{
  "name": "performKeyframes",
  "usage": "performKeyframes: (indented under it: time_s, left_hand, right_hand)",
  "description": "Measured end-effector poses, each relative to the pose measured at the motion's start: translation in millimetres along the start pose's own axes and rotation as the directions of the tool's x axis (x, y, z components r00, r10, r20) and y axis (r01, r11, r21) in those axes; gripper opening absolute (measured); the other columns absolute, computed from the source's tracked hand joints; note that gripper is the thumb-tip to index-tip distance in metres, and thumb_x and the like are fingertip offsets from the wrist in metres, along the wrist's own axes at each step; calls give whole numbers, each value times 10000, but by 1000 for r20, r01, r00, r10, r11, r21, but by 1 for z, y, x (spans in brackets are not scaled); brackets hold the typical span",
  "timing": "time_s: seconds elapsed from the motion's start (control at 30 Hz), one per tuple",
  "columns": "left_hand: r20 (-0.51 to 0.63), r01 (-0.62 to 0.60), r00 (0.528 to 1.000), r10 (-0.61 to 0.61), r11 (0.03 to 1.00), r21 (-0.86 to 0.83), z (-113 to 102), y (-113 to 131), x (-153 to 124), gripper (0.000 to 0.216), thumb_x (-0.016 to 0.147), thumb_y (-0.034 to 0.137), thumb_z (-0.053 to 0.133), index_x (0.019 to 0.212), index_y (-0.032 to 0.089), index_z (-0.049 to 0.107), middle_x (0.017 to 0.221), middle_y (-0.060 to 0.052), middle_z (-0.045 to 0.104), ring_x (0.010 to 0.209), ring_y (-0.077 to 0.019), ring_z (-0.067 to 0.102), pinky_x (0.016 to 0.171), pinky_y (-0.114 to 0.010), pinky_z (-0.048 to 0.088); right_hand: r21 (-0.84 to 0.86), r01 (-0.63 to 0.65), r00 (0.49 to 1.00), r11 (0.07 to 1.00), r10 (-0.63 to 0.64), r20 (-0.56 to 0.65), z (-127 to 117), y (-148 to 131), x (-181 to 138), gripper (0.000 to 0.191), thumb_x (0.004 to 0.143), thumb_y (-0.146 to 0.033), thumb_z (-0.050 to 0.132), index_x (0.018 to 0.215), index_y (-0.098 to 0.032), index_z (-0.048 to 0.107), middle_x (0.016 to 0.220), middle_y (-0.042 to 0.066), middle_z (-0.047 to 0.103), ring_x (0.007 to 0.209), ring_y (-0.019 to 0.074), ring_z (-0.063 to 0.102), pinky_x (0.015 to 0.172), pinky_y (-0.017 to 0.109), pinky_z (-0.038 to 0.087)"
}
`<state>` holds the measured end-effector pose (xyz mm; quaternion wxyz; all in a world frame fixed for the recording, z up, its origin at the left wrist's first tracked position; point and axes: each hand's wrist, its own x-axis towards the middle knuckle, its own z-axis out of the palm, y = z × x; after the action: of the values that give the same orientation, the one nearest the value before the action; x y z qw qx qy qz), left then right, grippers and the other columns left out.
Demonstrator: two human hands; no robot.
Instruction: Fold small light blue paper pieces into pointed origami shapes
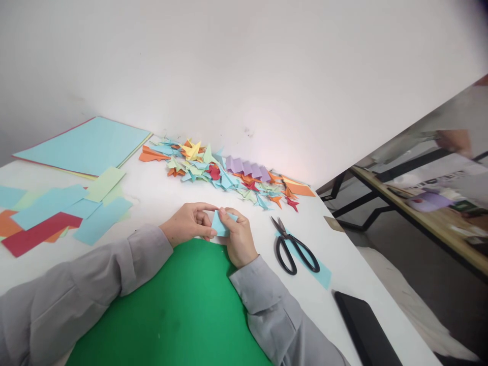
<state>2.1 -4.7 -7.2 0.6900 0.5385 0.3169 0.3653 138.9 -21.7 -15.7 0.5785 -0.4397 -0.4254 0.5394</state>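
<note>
A small piece of light blue paper [221, 226] is held up between my two hands above the far edge of a green mat [179, 305]. My left hand [188, 223] pinches its left side with thumb and fingers. On the right side, my right hand [241, 236] grips it, thumb on top and fingers curled behind. The paper looks folded, but its lower layers are hidden by my fingers. Beyond my hands lies a heap of small folded paper figures [224, 178] in blue, green, orange, red and yellow, with a pleated purple paper [247, 168] among them.
Black-handled scissors [290, 249] lie over a light blue strip [322, 274] to the right, with a black phone-like slab [364, 330] nearer me. Cut paper rectangles [49, 208] and large coloured sheets [87, 145] lie at left. A wall [229, 76] stands behind; a wooden-topped table [419, 213] is at right.
</note>
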Motion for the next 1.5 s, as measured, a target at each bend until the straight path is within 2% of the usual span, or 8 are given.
performKeyframes:
  time_s: [0.13, 0.27, 0.47, 0.63, 0.93, 1.2, 1.33, 1.5]
  left_hand:
    - [-33, -11, 999, 9, 999, -38, 1, 0, 0, 549, 516, 101, 723, 1030, 68, 533, 473, 55, 571, 444, -105, 549, 522, -269, 468]
    - [-129, -8, 992, 1, 998, -54, 2, 2, -1, 550, 504, 61, 695, 1030, 73, 534, 473, 67, 555, 441, -107, 550, 527, -275, 476]
    - [-123, 15, 992, -19, 999, -30, 3, 5, -1, 540, 468, 28, 679, 989, 81, 550, 513, 53, 576, 453, -107, 550, 520, -269, 468]
    - [-99, -5, 995, 5, 1000, 0, 2, 4, 0, 547, 484, 62, 698, 1007, 74, 540, 512, 46, 583, 463, -106, 550, 523, -263, 460]
    - [-31, -39, 999, 41, 998, 48, 2, 3, -1, 547, 533, 94, 704, 1051, 71, 526, 460, 71, 553, 460, -96, 544, 525, -252, 454]
    - [-102, -27, 995, 24, 999, -34, 2, 4, -1, 571, 521, 106, 724, 1052, 72, 515, 495, 66, 563, 468, -96, 549, 553, -271, 468]
    - [-210, -59, 977, 35, 993, -106, 1, 2, 1, 565, 531, 138, 736, 1034, 65, 489, 506, 51, 575, 474, -97, 554, 539, -257, 452]
    - [-224, -31, 975, 5, 993, -110, 1, 2, 1, 586, 533, 141, 733, 1043, 54, 459, 500, 45, 574, 489, -109, 559, 531, -254, 443]
  right_hand:
    - [-23, 15, 1000, 1000, -15, -3, -1, 0, -1, 289, 641, -348, 694, 522, -155, 514, 454, -70, 423, 432, 65, 349, 438, 212, 271]
    - [-116, -35, 996, 993, 44, 78, -1, -2, -3, 218, 562, -290, 753, 596, -145, 595, 511, -43, 539, 456, 78, 422, 467, 221, 327]
    - [-133, -20, 989, 991, 39, 142, 1, -5, -6, 210, 641, -303, 699, 569, -135, 595, 522, -8, 578, 494, 103, 495, 508, 240, 389]
    - [-156, 15, 997, 988, -3, 79, 2, -5, -5, 264, 634, -318, 696, 513, -141, 542, 454, -32, 515, 419, 71, 404, 419, 210, 300]
    - [-154, -26, 999, 988, 19, -48, 4, -3, -5, 340, 634, -371, 680, 478, -147, 477, 417, -63, 413, 394, 55, 328, 397, 206, 239]
    - [-90, -30, 999, 995, 26, -46, 2, 0, -1, 350, 662, -443, 642, 512, -141, 548, 444, -28, 497, 411, 82, 399, 422, 226, 300]
    - [-146, 11, 1000, 989, -14, -20, 1, -1, 0, 276, 603, -376, 712, 537, -139, 586, 451, -31, 518, 423, 81, 419, 449, 228, 324]
    - [-163, 38, 999, 986, -40, -12, 0, -1, -1, 255, 623, -338, 707, 521, -141, 581, 443, -41, 505, 429, 74, 403, 457, 223, 304]
